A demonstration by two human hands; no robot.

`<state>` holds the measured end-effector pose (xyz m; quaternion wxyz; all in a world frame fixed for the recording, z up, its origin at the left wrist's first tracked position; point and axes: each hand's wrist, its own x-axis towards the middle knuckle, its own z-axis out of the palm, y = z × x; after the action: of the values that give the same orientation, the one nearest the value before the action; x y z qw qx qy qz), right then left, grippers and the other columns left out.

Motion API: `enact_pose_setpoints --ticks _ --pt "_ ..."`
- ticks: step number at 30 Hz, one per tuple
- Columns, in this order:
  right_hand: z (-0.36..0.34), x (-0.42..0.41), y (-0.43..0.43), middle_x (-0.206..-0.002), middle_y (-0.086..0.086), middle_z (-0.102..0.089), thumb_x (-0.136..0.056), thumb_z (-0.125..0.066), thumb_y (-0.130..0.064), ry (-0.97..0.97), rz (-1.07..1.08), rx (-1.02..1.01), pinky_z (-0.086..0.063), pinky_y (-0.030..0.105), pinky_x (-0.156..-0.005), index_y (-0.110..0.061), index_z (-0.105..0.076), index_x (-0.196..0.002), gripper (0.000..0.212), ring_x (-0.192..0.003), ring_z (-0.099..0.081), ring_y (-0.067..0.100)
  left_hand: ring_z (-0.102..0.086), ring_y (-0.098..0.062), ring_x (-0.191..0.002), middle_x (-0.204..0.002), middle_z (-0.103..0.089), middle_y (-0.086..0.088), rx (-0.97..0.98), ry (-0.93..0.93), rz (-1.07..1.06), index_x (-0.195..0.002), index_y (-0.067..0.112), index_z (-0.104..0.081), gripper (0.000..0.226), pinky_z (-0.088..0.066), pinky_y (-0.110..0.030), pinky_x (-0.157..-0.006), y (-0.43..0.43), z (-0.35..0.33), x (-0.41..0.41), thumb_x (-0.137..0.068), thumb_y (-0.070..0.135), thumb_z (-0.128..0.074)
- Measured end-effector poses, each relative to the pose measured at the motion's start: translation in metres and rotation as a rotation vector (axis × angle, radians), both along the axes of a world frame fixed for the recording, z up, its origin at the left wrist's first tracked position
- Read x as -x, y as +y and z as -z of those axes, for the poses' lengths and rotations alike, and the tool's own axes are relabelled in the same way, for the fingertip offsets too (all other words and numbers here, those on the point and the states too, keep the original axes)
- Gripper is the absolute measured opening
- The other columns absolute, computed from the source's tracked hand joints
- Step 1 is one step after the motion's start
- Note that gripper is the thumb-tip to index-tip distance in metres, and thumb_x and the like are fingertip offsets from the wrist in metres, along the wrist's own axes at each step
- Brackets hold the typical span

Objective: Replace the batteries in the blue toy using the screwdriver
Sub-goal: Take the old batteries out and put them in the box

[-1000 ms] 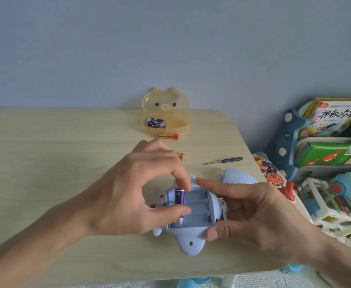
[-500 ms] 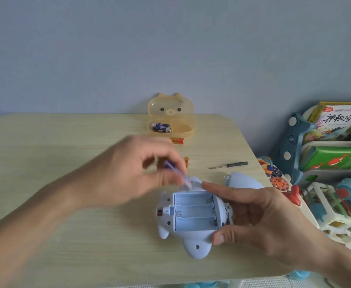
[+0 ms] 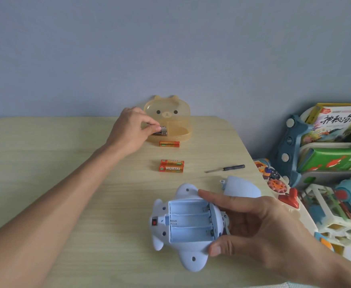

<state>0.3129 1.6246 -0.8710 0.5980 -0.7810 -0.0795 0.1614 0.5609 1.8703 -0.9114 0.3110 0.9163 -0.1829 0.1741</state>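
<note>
At the upper centre of the frame, the left hand point(image 3: 132, 129) is now closed in a pinch on a dark battery point(image 3: 162, 129) over the open bear-faced box point(image 3: 168, 121); a second ago the same hand was pressed down on the toy's battery bay, and half a second ago the dark battery was being lifted away in it. The bay in the blue toy point(image 3: 188, 224), at the lower centre, is now seen empty, all three slots bare with their springs showing. It can be judged from this that the last old cell has been taken out and is being dropped with another dark cell point(image 3: 160, 133) already lying in the box, so that the removal half of the job is done and the fitting of fresh cells is due next. The toy is held belly-up on the table point(image 3: 45, 163) by the right hand point(image 3: 259, 227), gripped between thumb at the lower edge and forefinger along the upper edge. Its loose cover point(image 3: 242, 189) lies just beyond the right hand, and the screwdriver point(image 3: 225, 169) rests untouched further up, right of centre. Two orange batteries point(image 3: 172, 166), side by side at mid-frame, are marked "HUATAI"; a third orange battery point(image 3: 169, 144) lies just in front of the box, its print too small to be read. At the right edge, a book point(image 3: 336, 121) bears large Chinese characters, apparently "神秘海洋"; the print on the dark batteries cannot be made out.
</note>
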Motion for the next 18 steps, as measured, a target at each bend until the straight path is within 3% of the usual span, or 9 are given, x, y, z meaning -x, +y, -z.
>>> enact_pose_setpoints --ticks 2,4,6,7,8,9,13,16,18 --pt "0.004 -0.001 -0.003 -0.057 -0.017 -0.067 -0.064 -0.092 -0.011 -0.015 0.001 0.013 -0.048 0.006 -0.065 -0.051 -0.076 -0.116 0.067 -0.056 -0.058 -0.007 -0.061 -0.028 -0.108 -0.1 -0.068 0.001 0.001 0.011 0.004 -0.103 0.023 -0.087 0.013 -0.038 -0.029 -0.083 0.003 0.003 -0.003 -0.093 0.03 -0.082" --pt "0.006 -0.001 -0.003 -0.052 -0.016 -0.059 -0.065 -0.093 -0.015 -0.025 0.001 0.038 -0.044 0.008 -0.059 -0.053 -0.075 -0.116 0.066 -0.052 -0.048 -0.004 -0.063 -0.027 -0.108 -0.103 -0.071 0.001 0.004 0.005 0.0 -0.106 0.023 -0.086 0.015 -0.039 -0.029 -0.084 0.005 -0.001 0.001 -0.094 0.029 -0.081" --pt "0.006 -0.001 -0.003 -0.068 -0.008 -0.076 -0.062 -0.096 -0.03 -0.039 -0.015 0.061 -0.057 0.022 -0.067 -0.062 -0.07 -0.117 0.068 -0.064 -0.055 0.0 -0.065 -0.022 -0.099 -0.101 -0.072 0.004 0.011 -0.007 0.015 -0.106 0.021 -0.086 0.015 -0.04 -0.026 -0.08 0.007 -0.01 0.016 -0.095 0.029 -0.08" --pt "0.009 -0.001 -0.003 -0.088 0.003 -0.084 -0.061 -0.097 -0.037 -0.035 -0.003 0.058 -0.064 0.037 -0.084 -0.063 -0.068 -0.12 0.07 -0.078 -0.064 0.004 -0.065 -0.017 -0.091 -0.101 -0.074 0.005 0.018 -0.001 0.033 -0.105 0.02 -0.087 0.015 -0.042 -0.023 -0.076 0.009 -0.016 0.028 -0.096 0.03 -0.079" --pt "0.01 -0.002 -0.002 -0.104 0.011 -0.083 -0.06 -0.097 -0.041 -0.032 0.018 0.038 -0.06 0.05 -0.098 -0.061 -0.068 -0.122 0.072 -0.094 -0.073 0.01 -0.066 -0.013 -0.084 -0.102 -0.077 0.006 0.037 0.028 0.069 -0.103 0.02 -0.087 0.018 -0.044 -0.019 -0.073 0.011 -0.022 0.045 -0.097 0.033 -0.077" --pt "0.013 -0.003 -0.003 -0.111 0.012 -0.082 -0.058 -0.097 -0.043 -0.031 0.039 0.02 -0.056 0.054 -0.103 -0.06 -0.068 -0.123 0.073 -0.109 -0.076 0.02 -0.068 -0.012 -0.083 -0.104 -0.079 0.007 0.082 0.086 0.13 -0.103 0.02 -0.087 0.023 -0.047 -0.018 -0.071 0.014 -0.028 0.066 -0.097 0.039 -0.075" --pt "0.016 -0.005 -0.001 -0.117 0.026 -0.075 -0.057 -0.098 -0.05 -0.066 0.056 0.031 -0.05 0.066 -0.101 -0.056 -0.068 -0.127 0.077 -0.119 -0.065 0.046 -0.071 -0.004 -0.111 -0.129 -0.075 0.012 0.245 0.588 0.461 -0.131 0.038 -0.072 0.077 -0.056 -0.02 -0.095 0.031 -0.038 0.162 -0.063 0.071 -0.088" --pt "0.012 -0.005 0.005 -0.117 0.002 -0.081 -0.061 -0.098 -0.035 -0.082 0.027 0.024 -0.059 0.056 -0.096 -0.037 -0.071 -0.129 0.073 -0.105 -0.077 0.038 -0.065 -0.002 -0.132 -0.141 -0.068 0.024 0.208 0.656 0.531 -0.146 0.041 -0.054 0.101 -0.05 -0.026 -0.111 0.03 -0.024 0.196 -0.057 0.035 -0.102" --pt "0.004 -0.005 0.006 -0.113 -0.012 -0.081 -0.063 -0.095 -0.045 -0.17 -0.031 0.17 -0.064 0.048 -0.087 -0.042 -0.068 -0.13 0.072 -0.088 -0.078 0.032 -0.067 -0.001 -0.13 -0.138 -0.071 0.025 0.247 0.599 0.461 -0.143 0.039 -0.056 0.096 -0.051 -0.026 -0.111 0.029 -0.016 0.2 -0.062 0.018 -0.103"
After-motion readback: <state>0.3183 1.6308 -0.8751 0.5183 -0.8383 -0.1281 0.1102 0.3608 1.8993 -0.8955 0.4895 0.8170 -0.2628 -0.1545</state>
